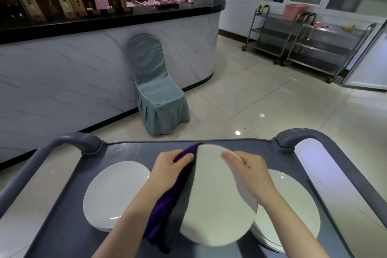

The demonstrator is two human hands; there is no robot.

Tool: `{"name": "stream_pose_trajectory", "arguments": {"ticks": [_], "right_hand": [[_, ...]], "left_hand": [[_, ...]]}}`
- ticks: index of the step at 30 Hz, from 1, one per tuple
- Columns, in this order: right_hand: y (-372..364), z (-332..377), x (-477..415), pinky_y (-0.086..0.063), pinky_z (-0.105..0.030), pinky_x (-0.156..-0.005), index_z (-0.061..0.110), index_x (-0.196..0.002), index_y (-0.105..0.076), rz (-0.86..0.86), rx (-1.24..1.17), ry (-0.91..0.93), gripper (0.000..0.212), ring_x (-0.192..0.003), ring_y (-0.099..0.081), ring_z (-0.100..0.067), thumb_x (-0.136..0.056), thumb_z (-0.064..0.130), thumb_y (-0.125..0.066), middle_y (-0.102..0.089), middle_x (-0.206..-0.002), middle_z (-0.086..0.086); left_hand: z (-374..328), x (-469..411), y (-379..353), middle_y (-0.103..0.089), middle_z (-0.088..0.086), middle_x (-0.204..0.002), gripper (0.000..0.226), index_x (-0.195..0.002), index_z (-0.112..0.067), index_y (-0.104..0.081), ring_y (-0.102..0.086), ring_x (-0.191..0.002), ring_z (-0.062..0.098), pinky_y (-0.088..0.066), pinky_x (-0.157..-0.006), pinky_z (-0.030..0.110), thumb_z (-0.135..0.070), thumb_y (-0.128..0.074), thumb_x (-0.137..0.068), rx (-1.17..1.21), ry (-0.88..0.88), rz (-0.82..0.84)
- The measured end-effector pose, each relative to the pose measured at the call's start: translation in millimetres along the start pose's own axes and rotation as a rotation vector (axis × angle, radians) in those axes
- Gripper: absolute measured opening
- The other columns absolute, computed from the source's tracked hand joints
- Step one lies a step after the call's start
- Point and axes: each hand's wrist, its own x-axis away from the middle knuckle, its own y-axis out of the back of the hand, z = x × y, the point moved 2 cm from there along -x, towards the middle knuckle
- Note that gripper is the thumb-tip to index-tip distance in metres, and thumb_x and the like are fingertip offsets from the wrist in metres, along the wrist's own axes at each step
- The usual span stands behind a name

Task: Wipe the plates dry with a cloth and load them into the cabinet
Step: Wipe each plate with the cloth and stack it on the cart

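Above the grey cart tray (125, 151) I hold a white plate (213, 195) tilted up, its face toward me. My right hand (249, 176) grips its right rim. My left hand (169, 167) presses a purple cloth (167, 201) against the plate's left edge; the cloth hangs down behind and below that hand. A stack of white plates (114, 192) lies on the tray at the left. Another stack of white plates (291, 211) lies at the right, partly hidden by the held plate and my right forearm.
The cart has a raised handle at the left (75, 140) and another at the right (301, 134). Ahead stand a chair with a blue-grey cover (155, 94) and a marble-fronted counter (83, 69). Steel trolleys (314, 44) stand at the back right on the tiled floor.
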Motion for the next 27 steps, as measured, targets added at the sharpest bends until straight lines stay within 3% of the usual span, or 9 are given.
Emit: {"name": "stream_pose_trajectory", "arguments": {"ticks": [3, 6, 9, 11, 13, 16, 18, 21, 27], "right_hand": [[-12, -5, 8, -0.024, -0.024, -0.052, 0.025, -0.054, -0.027, -0.343, -0.353, -0.193, 0.055, -0.059, -0.024, -0.015, -0.093, 0.036, -0.065, -0.025, -0.058, 0.008], [-39, -11, 20, -0.028, -0.029, -0.059, 0.026, -0.049, -0.032, -0.548, -0.615, -0.335, 0.056, -0.059, -0.029, -0.015, -0.096, 0.036, -0.060, -0.030, -0.056, 0.010], [-39, -21, 20, -0.038, -0.030, -0.062, 0.018, -0.058, -0.045, -0.417, -0.489, -0.354, 0.046, -0.061, -0.043, -0.014, -0.099, 0.037, -0.055, -0.046, -0.060, 0.009], [-23, -18, 13, -0.045, -0.023, -0.063, 0.014, -0.076, -0.059, -0.271, -0.423, -0.274, 0.031, -0.065, -0.056, -0.010, -0.099, 0.034, -0.057, -0.061, -0.067, 0.010], [-6, -5, 2, -0.046, -0.012, -0.062, 0.023, -0.087, -0.067, -0.109, -0.322, -0.154, 0.014, -0.069, -0.062, -0.001, -0.098, 0.030, -0.060, -0.069, -0.074, 0.015], [2, 14, -10, -0.035, -0.014, -0.056, 0.035, -0.066, -0.060, 0.173, 0.024, 0.020, 0.031, -0.058, -0.045, 0.000, -0.097, 0.031, -0.062, -0.053, -0.059, 0.018], [-3, 18, -10, -0.032, -0.018, -0.053, 0.031, -0.058, -0.050, 0.254, 0.182, 0.077, 0.040, -0.054, -0.039, -0.002, -0.097, 0.033, -0.062, -0.045, -0.054, 0.016], [-3, 15, -8, -0.026, -0.020, -0.050, 0.019, -0.058, -0.038, 0.189, 0.158, 0.106, 0.048, -0.053, -0.030, -0.005, -0.095, 0.032, -0.064, -0.032, -0.053, 0.011], [5, -5, 0, -0.023, -0.021, -0.048, 0.003, -0.064, -0.035, -0.101, -0.142, -0.133, 0.050, -0.056, -0.029, -0.012, -0.096, 0.030, -0.064, -0.032, -0.060, 0.002]], "left_hand": [[16, 14, -12, -0.069, 0.008, -0.071, 0.040, -0.078, -0.005, -0.067, -0.056, -0.066, 0.015, -0.050, -0.066, 0.031, -0.040, -0.059, -0.095, 0.398, 0.331, -0.323], [23, 26, -31, -0.069, 0.007, -0.075, 0.044, -0.080, -0.004, -0.069, -0.061, -0.071, 0.019, -0.054, -0.072, 0.038, -0.044, -0.060, -0.094, 0.662, 0.561, -0.483], [25, 23, -23, -0.062, 0.005, -0.069, 0.049, -0.082, 0.004, -0.063, -0.055, -0.067, 0.018, -0.049, -0.066, 0.035, -0.043, -0.059, -0.095, 0.607, 0.534, -0.498], [21, 16, -8, -0.059, -0.005, -0.059, 0.044, -0.072, -0.003, -0.061, -0.049, -0.060, 0.012, -0.044, -0.060, 0.027, -0.041, -0.058, -0.096, 0.467, 0.400, -0.490], [7, 10, 9, -0.055, -0.013, -0.052, 0.041, -0.060, -0.015, -0.057, -0.043, -0.054, 0.005, -0.038, -0.051, 0.015, -0.039, -0.059, -0.093, 0.252, 0.202, -0.403], [-18, 1, 15, -0.059, -0.023, -0.055, 0.037, -0.055, -0.036, -0.057, -0.048, -0.053, -0.006, -0.038, -0.056, 0.009, -0.030, -0.067, -0.090, -0.009, -0.104, -0.133], [-27, -2, 12, -0.059, -0.024, -0.056, 0.036, -0.058, -0.043, -0.060, -0.050, -0.055, -0.008, -0.037, -0.058, 0.008, -0.028, -0.070, -0.089, -0.107, -0.191, 0.032], [-24, 0, 8, -0.062, -0.014, -0.059, 0.025, -0.065, -0.029, -0.065, -0.049, -0.056, -0.004, -0.039, -0.058, 0.012, -0.029, -0.068, -0.090, -0.072, -0.154, 0.076], [26, 30, -17, -0.065, 0.016, -0.075, 0.046, -0.081, 0.000, -0.061, -0.051, -0.069, 0.014, -0.044, -0.068, 0.034, -0.044, -0.056, -0.095, 0.365, 0.337, -0.245]]}}
